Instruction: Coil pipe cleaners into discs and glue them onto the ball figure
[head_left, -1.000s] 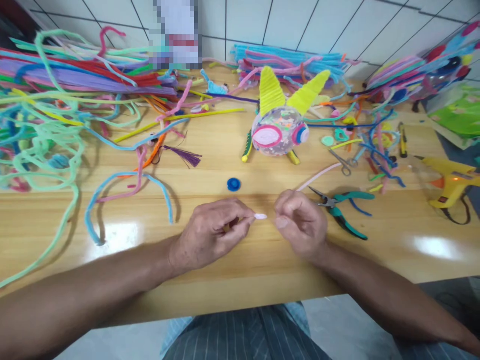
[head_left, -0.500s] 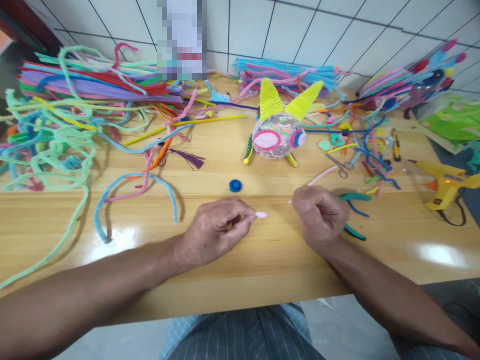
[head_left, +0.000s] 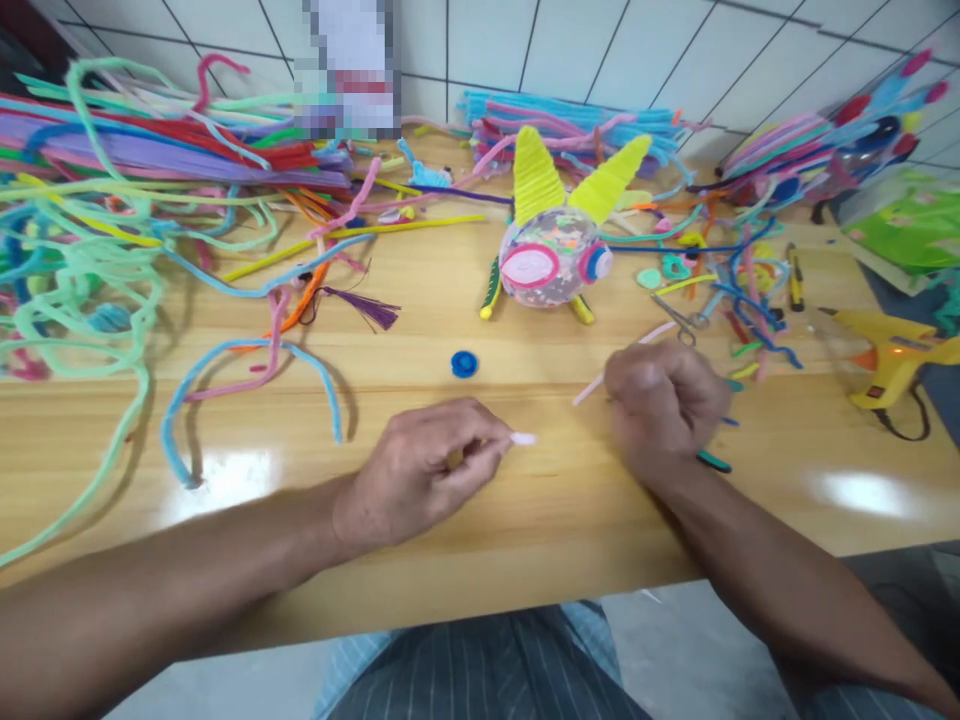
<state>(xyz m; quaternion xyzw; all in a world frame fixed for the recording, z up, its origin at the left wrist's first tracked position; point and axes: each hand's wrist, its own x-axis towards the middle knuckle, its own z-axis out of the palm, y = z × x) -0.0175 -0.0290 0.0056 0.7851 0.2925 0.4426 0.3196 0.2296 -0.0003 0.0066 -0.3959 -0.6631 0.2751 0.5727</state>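
Observation:
My left hand [head_left: 431,470] is closed in a pinch on a small pale pink piece [head_left: 523,439], whose short flat end sticks out past the fingertips. My right hand [head_left: 667,405] is curled into a fist above the table; anything inside it is hidden. Beneath and beside that fist, the teal handles of a pair of pliers [head_left: 714,462] show only in part. A pale pink pipe cleaner [head_left: 589,390] lies on the table just left of the fist. Beyond my hands are a small blue coil [head_left: 464,364] and a clear ball figure [head_left: 551,270] with yellow ears and pink-rimmed eyes.
Tangled pipe cleaners [head_left: 97,270] and bundles [head_left: 225,150] crowd the left side. Scissors [head_left: 684,325], a cutter [head_left: 795,278] and a yellow glue gun [head_left: 892,350] lie right. A purple tassel [head_left: 367,307] and bent blue pipe cleaner [head_left: 176,430] are nearer the left arm.
My right hand has shifted right and slightly away from me, covering more of the pliers. The pink pipe cleaner stays behind on the table. My left hand keeps its pinch.

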